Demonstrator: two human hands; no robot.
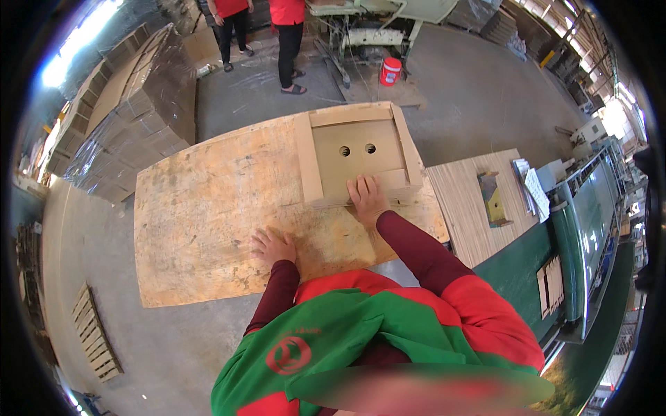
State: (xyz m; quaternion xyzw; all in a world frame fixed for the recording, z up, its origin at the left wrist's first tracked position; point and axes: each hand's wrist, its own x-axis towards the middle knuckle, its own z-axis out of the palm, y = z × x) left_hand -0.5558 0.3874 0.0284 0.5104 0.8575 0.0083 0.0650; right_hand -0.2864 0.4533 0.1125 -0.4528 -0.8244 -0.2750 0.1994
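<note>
A stack of flat brown cardboard pieces lies on the right part of a worn wooden table. The top piece has two round holes and raised strips along its edges. My right hand rests on the near edge of this stack, fingers stretched over its top and nothing visibly gripped. To the left and nearer to me, my left hand lies flat on the bare tabletop with its fingers spread. It is apart from the cardboard.
Right of the table are a wood-grain board, papers and a green conveyor belt. Wrapped cardboard stacks stand at the far left; a pallet lies on the floor. Two people stand beyond the table near a red bucket.
</note>
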